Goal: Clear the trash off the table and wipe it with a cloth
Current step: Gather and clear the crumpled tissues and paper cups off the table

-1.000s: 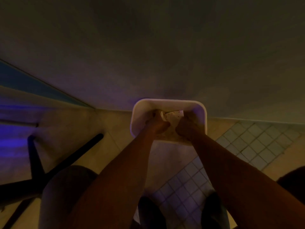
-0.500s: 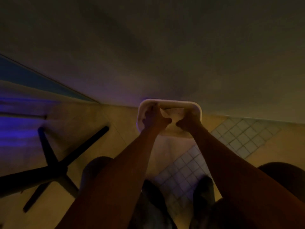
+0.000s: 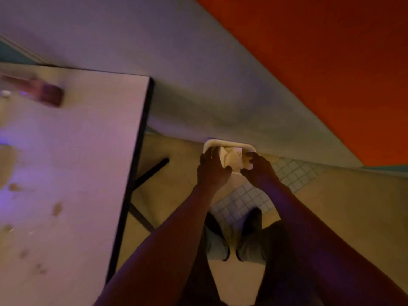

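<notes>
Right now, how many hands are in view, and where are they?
2. The left hand grips the left rim of the white bin on the floor; the right hand pinches the crumpled paper inside it. Both are right of the table.

A bin (image 3: 229, 144) sits on the floor right of the table (image 3: 72, 164), against the wall, paper (image 3: 231, 159) in it.

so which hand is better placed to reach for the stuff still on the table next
Left. The left hand is on the bin's table side, nearer the brown object on the table; the right hand is farther away.
</notes>
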